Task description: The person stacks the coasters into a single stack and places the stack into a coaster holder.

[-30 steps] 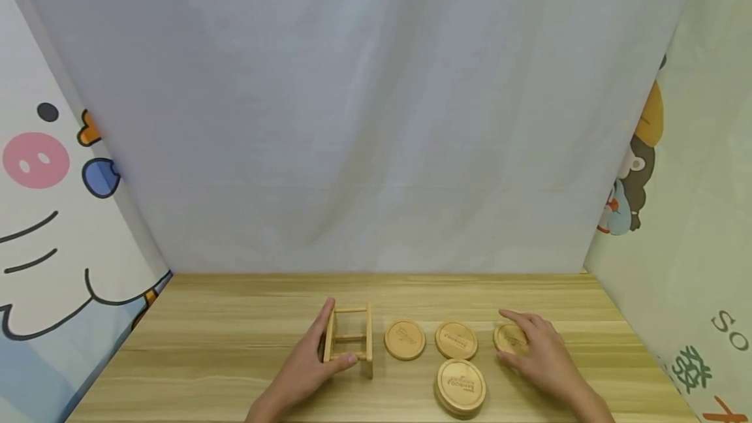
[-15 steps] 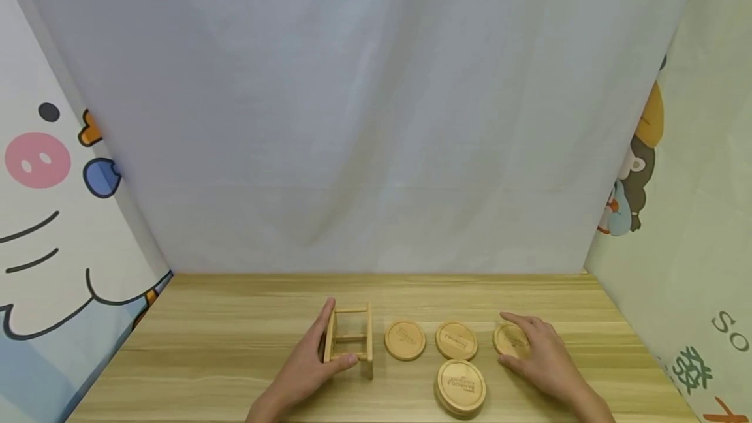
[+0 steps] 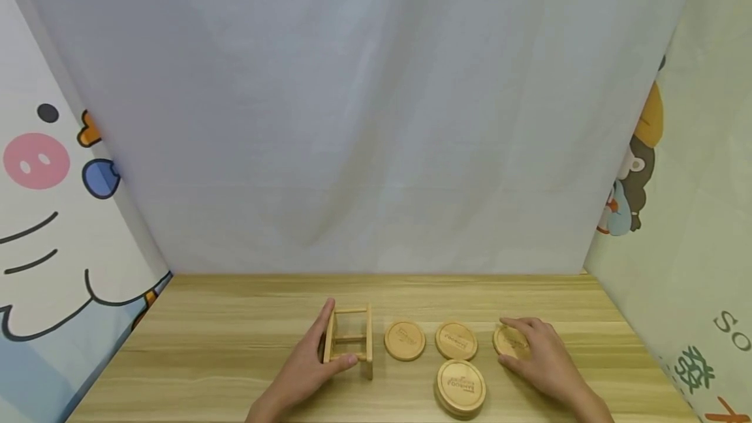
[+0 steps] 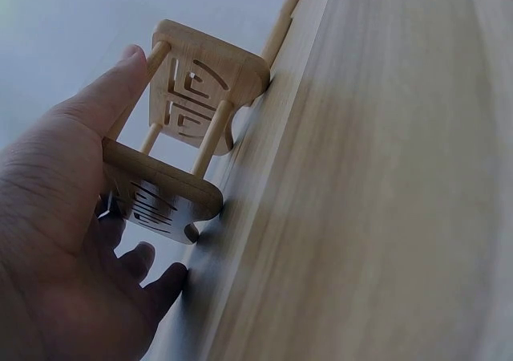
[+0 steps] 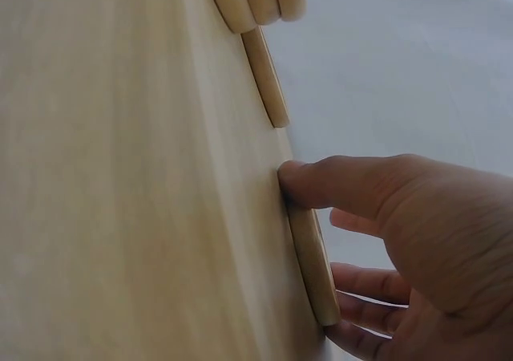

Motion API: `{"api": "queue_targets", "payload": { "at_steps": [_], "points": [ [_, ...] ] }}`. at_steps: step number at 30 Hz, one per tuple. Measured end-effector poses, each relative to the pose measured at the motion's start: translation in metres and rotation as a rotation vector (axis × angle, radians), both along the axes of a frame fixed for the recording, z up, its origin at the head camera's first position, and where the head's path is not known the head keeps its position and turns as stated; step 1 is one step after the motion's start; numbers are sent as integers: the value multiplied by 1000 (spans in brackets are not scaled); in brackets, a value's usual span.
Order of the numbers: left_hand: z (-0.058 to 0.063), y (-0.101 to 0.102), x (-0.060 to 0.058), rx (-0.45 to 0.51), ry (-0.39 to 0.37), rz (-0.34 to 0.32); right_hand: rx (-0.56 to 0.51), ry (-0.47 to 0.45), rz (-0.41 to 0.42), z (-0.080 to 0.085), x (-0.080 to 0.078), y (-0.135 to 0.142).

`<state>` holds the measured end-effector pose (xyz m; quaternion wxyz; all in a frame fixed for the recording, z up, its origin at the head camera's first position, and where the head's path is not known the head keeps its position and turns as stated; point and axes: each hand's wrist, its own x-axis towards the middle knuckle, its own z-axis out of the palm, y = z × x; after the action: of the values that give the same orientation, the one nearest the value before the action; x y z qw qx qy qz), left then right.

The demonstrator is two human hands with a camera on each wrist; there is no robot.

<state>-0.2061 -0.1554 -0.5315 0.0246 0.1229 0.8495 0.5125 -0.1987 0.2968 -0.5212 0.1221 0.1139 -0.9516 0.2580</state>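
My left hand grips a small bamboo coaster rack, thumb across its near side and fingers along its left side. In the left wrist view, the rack shows two slotted side panels joined by round rods, standing on the table. At the right, my right hand holds a round bamboo coaster by its edges. The right wrist view has this coaster flat on the tabletop, thumb at one edge and fingers at the opposite one. Part of its printed face is hidden under the hand.
Between the hands lie two single coasters, a left one and a middle one. Nearer to me, a stack of coasters stands just in front of the middle one. A pale curtain hangs behind the wooden table.
The fingers of my right hand have drawn in slightly toward the coaster's far edge. My left hand, the rack and the other coasters have stayed in place.
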Motion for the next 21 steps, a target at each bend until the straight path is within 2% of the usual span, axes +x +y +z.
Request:
{"api": "queue_targets", "payload": {
  "at_steps": [21],
  "points": [
    [-2,0,-1,-1,11,2,31,-8,-13,-2,-1,-1]
  ]
}}
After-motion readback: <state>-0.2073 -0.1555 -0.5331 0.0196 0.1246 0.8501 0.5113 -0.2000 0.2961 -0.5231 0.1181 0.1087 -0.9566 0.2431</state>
